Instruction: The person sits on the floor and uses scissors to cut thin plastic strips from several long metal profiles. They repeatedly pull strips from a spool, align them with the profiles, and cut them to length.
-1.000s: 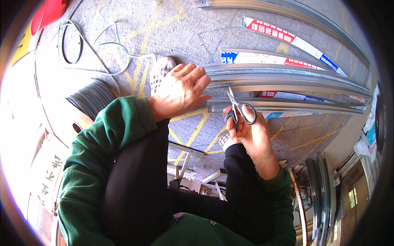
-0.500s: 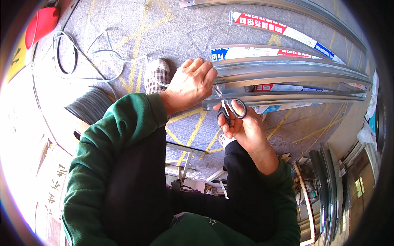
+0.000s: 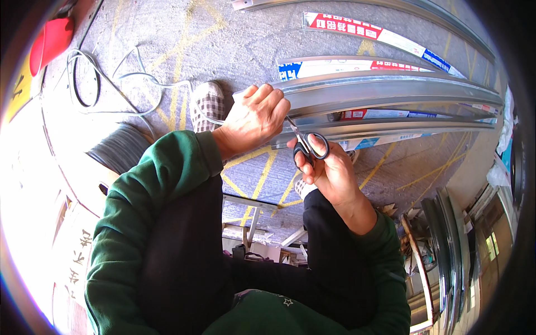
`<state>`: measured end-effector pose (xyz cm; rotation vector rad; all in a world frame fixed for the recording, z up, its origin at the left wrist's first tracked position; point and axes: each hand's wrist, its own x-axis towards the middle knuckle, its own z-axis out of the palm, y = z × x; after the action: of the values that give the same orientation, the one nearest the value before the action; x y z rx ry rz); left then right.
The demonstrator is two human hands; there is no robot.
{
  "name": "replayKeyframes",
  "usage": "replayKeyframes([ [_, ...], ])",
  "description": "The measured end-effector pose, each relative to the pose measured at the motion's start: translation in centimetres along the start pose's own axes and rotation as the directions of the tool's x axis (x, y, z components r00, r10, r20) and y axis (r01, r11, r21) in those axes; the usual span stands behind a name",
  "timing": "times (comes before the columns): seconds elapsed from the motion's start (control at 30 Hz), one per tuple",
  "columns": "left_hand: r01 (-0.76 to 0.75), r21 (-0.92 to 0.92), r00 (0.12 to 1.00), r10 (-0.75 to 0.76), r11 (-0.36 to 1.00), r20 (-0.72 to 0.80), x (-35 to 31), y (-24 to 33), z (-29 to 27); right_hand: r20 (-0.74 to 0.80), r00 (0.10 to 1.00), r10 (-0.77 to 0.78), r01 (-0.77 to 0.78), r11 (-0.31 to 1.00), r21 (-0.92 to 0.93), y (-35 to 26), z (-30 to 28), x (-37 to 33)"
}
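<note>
A rough grey floor (image 3: 262, 39) marked with yellow lines filled most of the frame's upper half. Metal profiles (image 3: 385, 95) lay across it from the centre to the upper right. The left hand (image 3: 254, 118) was at their near ends, in the centre, fingers bent and palm side hidden, so whether it gripped anything could not be told. Just beside it, the right hand (image 3: 334, 173) grasped scissors (image 3: 302, 139), blades toward the left hand. A pale strip (image 3: 111, 113) looped at upper left, near a red bucket (image 3: 53, 43); a dark coil (image 3: 120, 149) stood below. Upright dark lengths (image 3: 441, 240) crowded the lower right.
</note>
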<state>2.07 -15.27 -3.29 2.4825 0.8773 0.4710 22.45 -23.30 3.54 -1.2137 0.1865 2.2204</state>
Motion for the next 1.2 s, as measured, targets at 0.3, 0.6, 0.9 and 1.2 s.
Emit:
replayKeyframes([
  [0.3, -0.005, 0.014, 1.0, 0.005, 1.0, 0.003, -0.1, 0.2, 0.2, -0.282, 0.876, -0.392, 0.418, 0.908, 0.034, -4.7, -7.7, -3.4],
  [0.6, 0.003, 0.018, 0.999, -0.004, 1.0, 0.034, 0.0, 0.2, 0.0, -0.287, 0.885, -0.367, 0.416, 0.9, 0.13, -6.6, -8.0, -4.2],
  [0.9, 0.001, 0.023, 0.999, -0.002, 1.0, 0.05, -0.1, 0.3, 0.1, -0.102, 0.986, -0.133, 0.124, 0.988, -0.092, -0.1, -1.7, -2.3],
  [1.2, -0.018, 0.027, 0.999, 0.017, 0.999, 0.044, -0.3, 0.3, 0.3, -0.164, 0.975, -0.147, 0.146, 0.989, -0.021, 0.1, -1.3, -1.7],
])
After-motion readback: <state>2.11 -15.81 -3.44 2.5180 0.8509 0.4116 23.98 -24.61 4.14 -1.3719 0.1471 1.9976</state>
